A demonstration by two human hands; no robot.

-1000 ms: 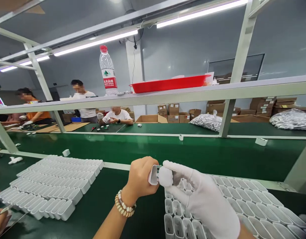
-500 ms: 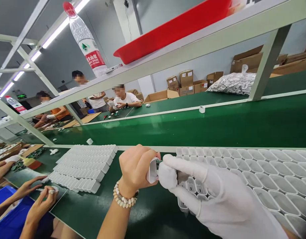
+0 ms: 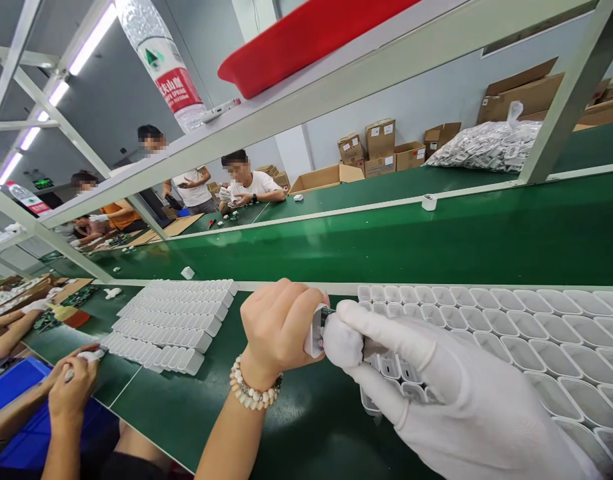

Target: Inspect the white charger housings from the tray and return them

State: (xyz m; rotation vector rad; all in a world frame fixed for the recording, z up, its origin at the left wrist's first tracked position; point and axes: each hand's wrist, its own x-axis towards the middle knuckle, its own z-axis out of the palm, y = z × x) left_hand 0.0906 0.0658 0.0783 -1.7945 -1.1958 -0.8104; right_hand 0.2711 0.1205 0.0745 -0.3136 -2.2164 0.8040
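Bare left hand (image 3: 279,327) clenched round white casing (image 3: 312,331), gloved right hand (image 3: 436,380) pinching its end; spare casings (image 3: 166,327) ranked within reach.

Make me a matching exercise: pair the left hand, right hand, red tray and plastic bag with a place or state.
Things:
1. left hand
2. right hand
3. red tray
4. plastic bag

Places or states:
A. on the upper shelf
B. on the far green bench
C. bare, with a bead bracelet, gripping a white casing
D. in a white glove

Pairs: 1-C, 2-D, 3-A, 4-B
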